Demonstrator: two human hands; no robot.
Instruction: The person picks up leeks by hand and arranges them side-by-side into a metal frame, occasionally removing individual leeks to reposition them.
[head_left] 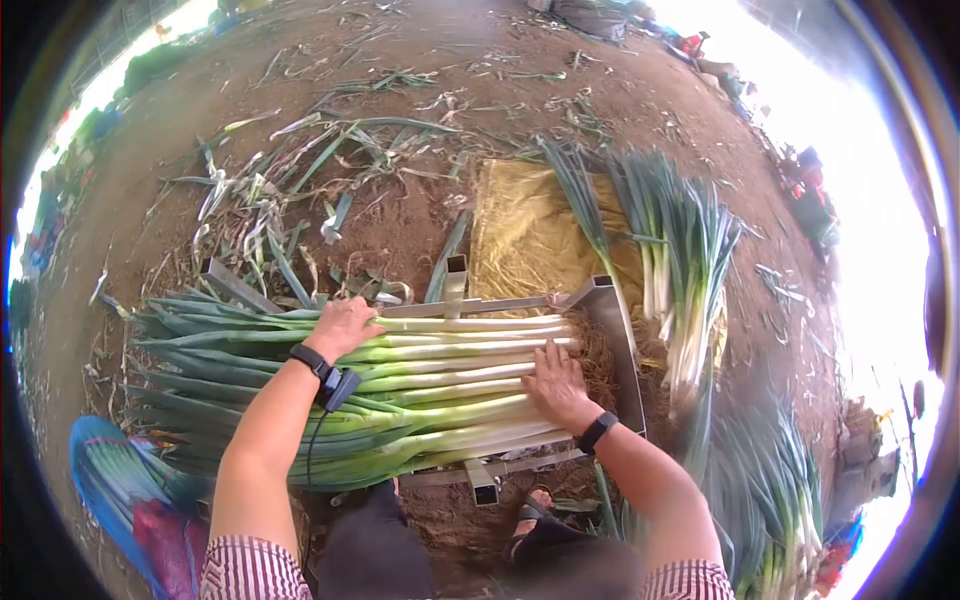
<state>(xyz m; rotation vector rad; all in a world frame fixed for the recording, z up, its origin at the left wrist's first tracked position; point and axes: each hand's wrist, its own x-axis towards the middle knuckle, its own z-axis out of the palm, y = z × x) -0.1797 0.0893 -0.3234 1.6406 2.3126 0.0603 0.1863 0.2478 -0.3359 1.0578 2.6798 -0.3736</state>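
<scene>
A wide layer of long green onions (450, 380) lies across a metal frame (625, 375), leaves to the left and white stems to the right. My left hand (345, 325) rests on the green stalks along the far side, its fingers apart and slightly bent. On the white stems near the roots, my right hand (560, 385) lies flat with fingers stretched out. The brown roots (597, 360) sit against the frame's right end plate. Short square posts (456, 270) rise from the frame on the far side.
More green onions (675, 230) lie to the right, partly on a yellow sack (515, 225), with another pile (770, 490) at the lower right. Loose leaves (300, 170) litter the dirt floor. A blue-rimmed bundle (110, 480) is at the lower left.
</scene>
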